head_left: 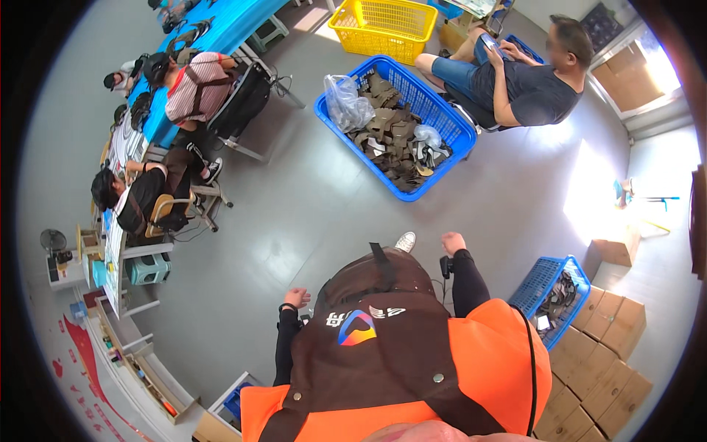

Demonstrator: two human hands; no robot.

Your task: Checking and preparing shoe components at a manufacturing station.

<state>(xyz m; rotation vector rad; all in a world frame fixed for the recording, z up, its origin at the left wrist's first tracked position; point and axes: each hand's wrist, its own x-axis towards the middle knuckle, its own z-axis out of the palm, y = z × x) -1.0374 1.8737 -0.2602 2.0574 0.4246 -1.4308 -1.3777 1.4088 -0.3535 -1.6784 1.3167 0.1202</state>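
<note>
Currently, a large blue basket [440, 170] is sitting at the upper centre of the frame, holding a heap of brown cut pieces [396, 129] and a clear plastic bag [349, 103]; the right hand [454, 242] is hanging right of centre, below the basket and well apart from it, its fingers curling loosely; the left hand [297, 297] is hanging left of centre, beside the brown apron [398, 324], its fingers also bending; whether the fingertips of either are pressing together, I cannot tell; a yellow basket [375, 40] is standing at the top edge; a seated person [541, 92] is holding a phone [489, 43] at the upper right; co-workers [195, 88] are sitting along the tables at the upper left; cardboard boxes [600, 383] are standing at the lower right.
</note>
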